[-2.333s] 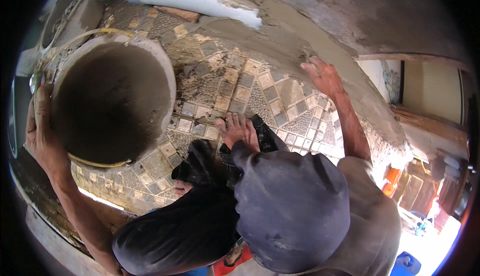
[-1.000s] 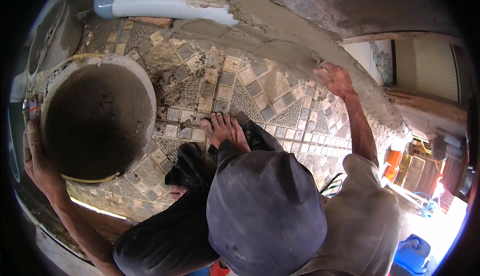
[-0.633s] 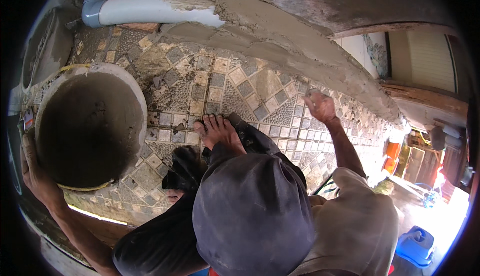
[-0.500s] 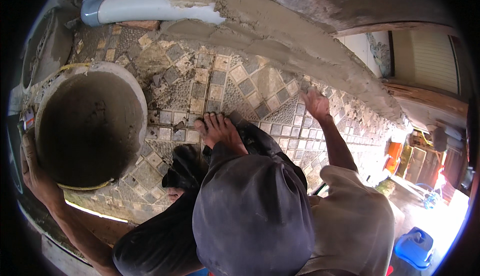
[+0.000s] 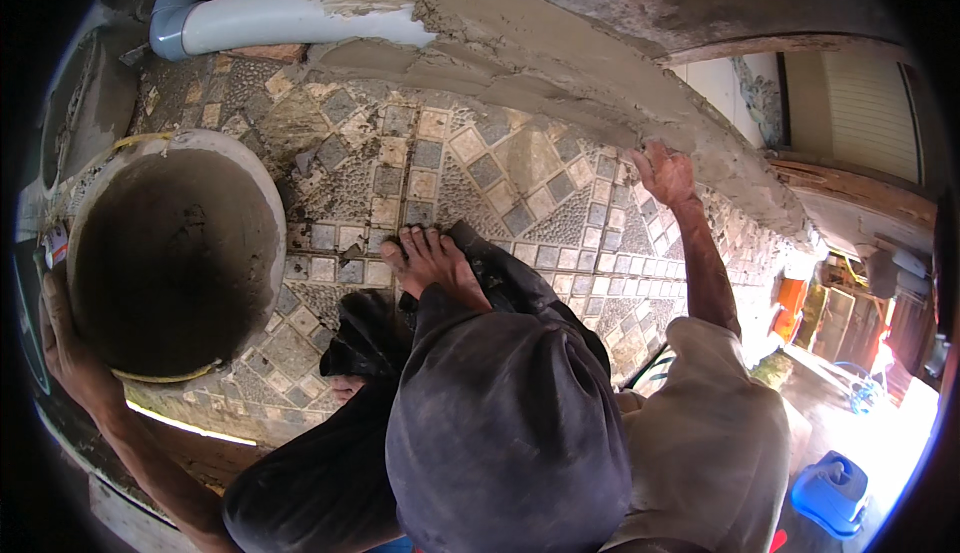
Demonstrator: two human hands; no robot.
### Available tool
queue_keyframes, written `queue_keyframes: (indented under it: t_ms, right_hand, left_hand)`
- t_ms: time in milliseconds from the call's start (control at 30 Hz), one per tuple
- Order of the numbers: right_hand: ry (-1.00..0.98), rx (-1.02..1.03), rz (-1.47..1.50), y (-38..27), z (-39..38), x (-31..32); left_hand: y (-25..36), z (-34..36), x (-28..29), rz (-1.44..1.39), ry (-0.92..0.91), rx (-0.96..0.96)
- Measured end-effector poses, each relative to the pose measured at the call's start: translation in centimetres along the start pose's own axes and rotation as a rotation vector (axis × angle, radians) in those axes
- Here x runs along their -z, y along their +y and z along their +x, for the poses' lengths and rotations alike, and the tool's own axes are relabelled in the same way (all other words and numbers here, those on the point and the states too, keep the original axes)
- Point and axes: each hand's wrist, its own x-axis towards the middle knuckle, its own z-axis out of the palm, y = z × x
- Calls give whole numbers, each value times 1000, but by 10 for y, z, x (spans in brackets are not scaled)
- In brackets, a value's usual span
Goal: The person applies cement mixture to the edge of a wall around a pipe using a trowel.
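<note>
A large round bucket caked in grey cement stands at the left, its inside dark, with some wet mix visible. My left hand lies along the outer left side of the bucket, fingers stretched out flat against it. At the right, my right hand has its fingers curled together at the lower edge of a band of wet mortar. Whether anything sits between those fingers cannot be made out. The mortar runs along the foot of the wall and partly covers a white pipe.
Patterned tile flooring, with loose crumbs, spreads under me. My bare foot rests on it, below my bent knee in dark trousers. A grey pipe elbow is at the far left. A blue plastic container stands at the lower right.
My right hand has moved up and to the right, from the tiles to the mortar's lower edge. My left hand stays at the bucket. The view has shifted slightly.
</note>
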Motion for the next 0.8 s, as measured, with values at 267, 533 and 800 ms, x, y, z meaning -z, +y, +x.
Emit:
queue_keyframes:
  t_ms: [267, 533, 800]
  right_hand:
    - [-117, 148, -77, 74, 7, 21]
    - [98, -106, 212, -3, -40, 102]
    - [249, -975, 1640, -107, -127, 2]
  left_hand:
    - [-2, -1, 0, -13, 14, -42]
    - [10, 0, 11, 162, 66, -247]
    - [92, 17, 12, -692, 42, 615]
